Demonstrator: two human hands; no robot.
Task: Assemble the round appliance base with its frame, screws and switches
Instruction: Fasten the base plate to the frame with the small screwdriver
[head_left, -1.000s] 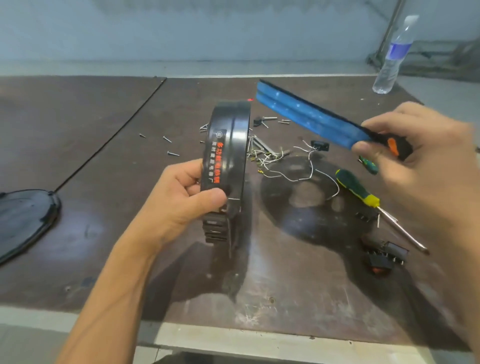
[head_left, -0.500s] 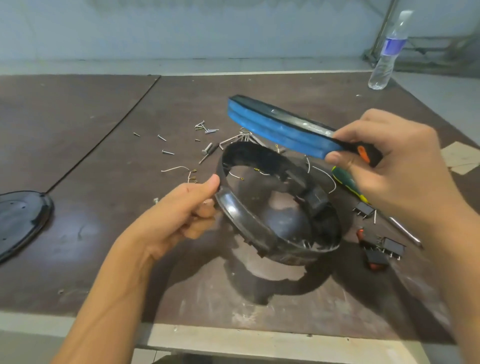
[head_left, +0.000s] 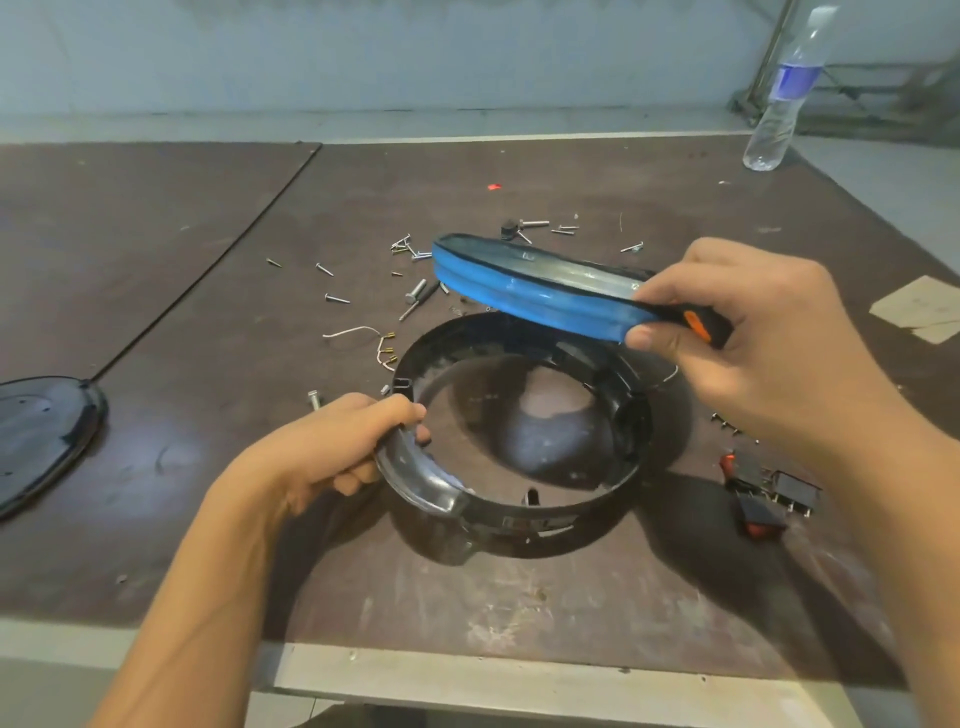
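Ring base (head_left: 545, 506): sitting open side up on the table (head_left: 571, 613), near-left edge possibly lifted a little, hard to tell. Gripping its left rim with the left hand (head_left: 322, 452), thumb on top, fingers curled underneath, likely steadying it and fixing its rotation for mating. Holding the blue-edged disc (head_left: 519, 291) just above the ring's far-right side with the right hand (head_left: 753, 353), thumb and fingers pinching the disc's right edge by the orange tab (head_left: 696, 325). Keeping the disc tilted and apparently clear of the ring, probably lining it up over the opening before seating it. Leaving screws (head_left: 332, 298) scattered beyond the ring to the far left, a loose wire (head_left: 358, 330) just left of it and switches (head_left: 769, 499) near its right side, all reachable for later steps. Also noting a black lid (head_left: 41, 431) well left of the ring and a water bottle (head_left: 779, 98) far behind it to the right. Judging as early fit-up, nothing fastened yet.
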